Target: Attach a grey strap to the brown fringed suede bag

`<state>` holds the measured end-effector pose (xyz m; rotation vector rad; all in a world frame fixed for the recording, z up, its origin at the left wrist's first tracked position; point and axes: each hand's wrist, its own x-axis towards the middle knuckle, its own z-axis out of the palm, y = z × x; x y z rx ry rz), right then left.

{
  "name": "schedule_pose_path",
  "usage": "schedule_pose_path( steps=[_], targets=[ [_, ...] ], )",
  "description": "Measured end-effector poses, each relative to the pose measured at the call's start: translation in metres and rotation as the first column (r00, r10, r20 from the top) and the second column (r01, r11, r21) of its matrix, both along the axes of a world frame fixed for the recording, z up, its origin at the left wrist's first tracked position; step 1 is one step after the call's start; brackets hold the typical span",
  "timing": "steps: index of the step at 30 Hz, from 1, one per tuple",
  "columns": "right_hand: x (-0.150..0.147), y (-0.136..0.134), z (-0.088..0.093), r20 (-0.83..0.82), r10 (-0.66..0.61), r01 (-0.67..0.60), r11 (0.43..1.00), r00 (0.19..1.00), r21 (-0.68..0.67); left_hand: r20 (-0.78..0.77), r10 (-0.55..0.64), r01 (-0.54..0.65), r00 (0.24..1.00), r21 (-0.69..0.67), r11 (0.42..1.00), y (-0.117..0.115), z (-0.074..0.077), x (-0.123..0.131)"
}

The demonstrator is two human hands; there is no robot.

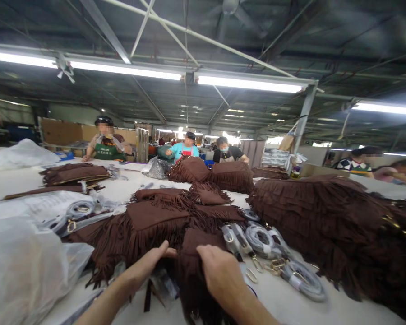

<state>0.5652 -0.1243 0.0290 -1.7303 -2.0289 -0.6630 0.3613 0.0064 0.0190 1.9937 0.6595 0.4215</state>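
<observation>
A dark brown fringed bag (193, 246) is in front of me at the near side of the table. My right hand (219, 271) is closed on its upper right edge, fingers bent over the brown material. At the bag's left side is my left hand (152, 259), thumb and fingers stretched out toward it. Some of its fingertips are hidden against the bag. Just beyond lie more brown fringed bags (159, 216), piled over each other. Right of the bag are coiled straps (260, 239) in clear wrapping with gold-coloured clasps (252, 275).
A tall heap of brown fringed bags (301, 212) fills the table's right side. Translucent plastic sheeting (23, 271) covers the near left, beside another wrapped strap coil (81, 208). Flat brown bags (74, 174) are stacked farther back. Several people stand across the table.
</observation>
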Motion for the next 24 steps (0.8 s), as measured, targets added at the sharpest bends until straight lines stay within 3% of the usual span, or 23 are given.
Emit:
schedule_pose_path(
  steps=[3, 6, 8, 10, 13, 15, 17, 19, 22, 24],
  targets=[
    [-0.053, 0.009, -0.044, 0.038, 0.189, -0.19, 0.981, 0.981, 0.043, -0.033, 0.07, -0.074, 0.997, -0.137, 0.988, -0.002, 0.006, 0.001],
    [-0.076, 0.011, -0.075, 0.012, 0.283, -0.283, 0.958, 0.959, 0.047, -0.094, 0.162, -0.167, 0.982, -0.053, 0.984, -0.007, -0.005, 0.007],
    [-0.072, 0.004, -0.072, -0.043, 0.341, -0.34, 0.94, 0.939, 0.019, -0.068, 0.171, -0.173, 0.983, -0.021, 0.985, -0.011, -0.01, 0.01],
    [-0.052, -0.009, -0.054, -0.139, 0.364, -0.37, 0.929, 0.921, -0.021, -0.041, 0.146, -0.147, 0.988, -0.025, 0.989, -0.013, -0.006, 0.009],
    [-0.006, -0.032, -0.021, -0.334, 0.236, -0.274, 0.959, 0.913, -0.072, -0.05, 0.003, -0.005, 0.999, -0.039, 0.999, -0.006, 0.013, -0.004],
    [0.022, -0.044, -0.01, -0.398, 0.162, -0.219, 0.97, 0.903, -0.103, -0.119, -0.013, 0.028, 0.993, 0.123, 0.992, 0.003, 0.025, -0.019],
    [0.038, -0.052, -0.012, -0.453, 0.14, -0.261, 0.941, 0.88, -0.217, -0.173, 0.11, -0.043, 0.979, 0.348, 0.936, 0.007, 0.032, -0.033],
    [0.036, -0.058, -0.022, -0.471, 0.165, -0.337, 0.89, 0.866, -0.308, -0.157, 0.269, -0.161, 0.95, 0.49, 0.857, 0.0, 0.033, -0.044],
    [0.01, -0.064, -0.036, -0.416, 0.214, -0.38, 0.848, 0.884, -0.37, -0.146, 0.349, -0.206, 0.926, 0.58, 0.788, -0.035, 0.029, -0.051],
    [-0.015, -0.066, -0.044, -0.342, 0.211, -0.339, 0.863, 0.916, -0.375, -0.178, 0.32, -0.156, 0.931, 0.598, 0.786, -0.067, 0.023, -0.053]
  ],
)
